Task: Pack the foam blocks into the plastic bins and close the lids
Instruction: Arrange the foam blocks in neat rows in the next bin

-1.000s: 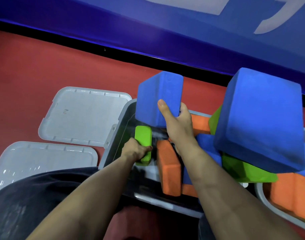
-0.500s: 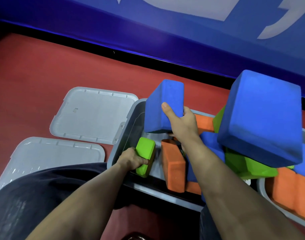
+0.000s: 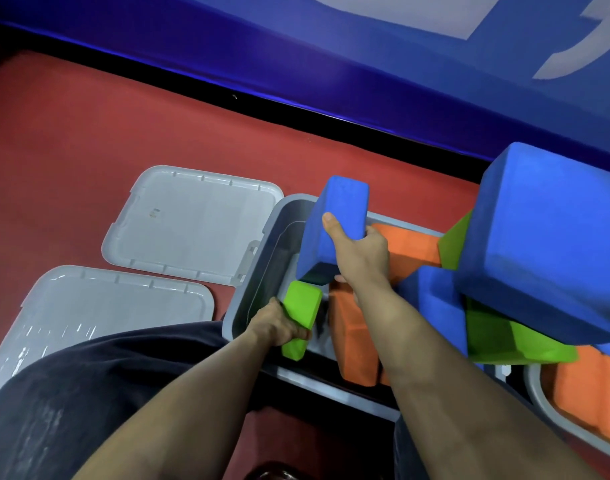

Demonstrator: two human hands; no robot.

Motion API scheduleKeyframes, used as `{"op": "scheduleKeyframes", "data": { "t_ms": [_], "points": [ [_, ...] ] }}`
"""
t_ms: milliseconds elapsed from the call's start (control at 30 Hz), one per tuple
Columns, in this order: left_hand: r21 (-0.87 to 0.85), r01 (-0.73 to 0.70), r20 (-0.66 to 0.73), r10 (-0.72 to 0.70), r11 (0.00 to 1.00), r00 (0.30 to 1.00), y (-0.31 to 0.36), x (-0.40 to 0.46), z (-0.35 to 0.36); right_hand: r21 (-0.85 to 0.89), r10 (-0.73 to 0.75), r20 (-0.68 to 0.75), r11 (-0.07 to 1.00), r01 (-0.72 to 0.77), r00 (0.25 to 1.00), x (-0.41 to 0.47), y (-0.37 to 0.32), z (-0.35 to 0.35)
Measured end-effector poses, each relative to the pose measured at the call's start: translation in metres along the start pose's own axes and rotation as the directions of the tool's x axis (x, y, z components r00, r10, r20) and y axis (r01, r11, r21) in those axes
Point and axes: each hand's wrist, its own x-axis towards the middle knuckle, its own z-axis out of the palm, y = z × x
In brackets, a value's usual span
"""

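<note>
The left hand (image 3: pixel 279 325) grips a small green foam block (image 3: pixel 301 315) at the near-left inside of the grey plastic bin (image 3: pixel 248 289). The right hand (image 3: pixel 360 252) grasps a blue foam block (image 3: pixel 334 226), thumb on its near face, holding it above the bin's left half. An orange block (image 3: pixel 353 341) stands on edge inside the bin, just right of the green block. A large blue block (image 3: pixel 553 244) sits on top of the pile at the right. Two grey lids (image 3: pixel 192 223) (image 3: pixel 116 306) lie flat on the red floor (image 3: pixel 88 133) left of the bin.
</note>
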Motion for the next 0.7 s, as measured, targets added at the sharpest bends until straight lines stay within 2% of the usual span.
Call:
{"op": "scheduleKeyframes", "data": {
  "t_ms": [167,267,500,567,600,700],
  "points": [
    [-0.1,-0.033,0.069,0.04,0.994,0.997,-0.002,0.005,0.003,0.033,0.059,-0.012,0.998,-0.059,0.998,0.013,0.012,0.019],
    [-0.2,-0.028,0.125,0.054,0.979,0.991,-0.005,0.011,0.002,0.083,0.166,0.003,0.983,-0.166,0.986,0.019,0.021,0.031],
    [-0.28,0.056,0.212,0.005,0.958,0.977,-0.01,0.02,-0.002,0.169,0.316,0.158,0.925,-0.341,0.936,0.035,0.041,0.041],
    [-0.413,0.066,0.239,0.038,0.908,0.97,-0.01,0.024,-0.001,0.192,0.323,0.202,0.913,-0.361,0.925,0.041,0.044,0.041],
    [-0.521,0.067,0.229,0.063,0.851,0.971,-0.006,0.027,-0.002,0.193,0.323,0.222,0.91,-0.366,0.92,0.045,0.047,0.041],
    [-0.715,-0.059,0.077,0.163,0.696,0.984,0.018,0.025,-0.015,0.2,0.325,0.257,0.903,-0.379,0.91,0.048,0.052,0.044]
  ]
}}
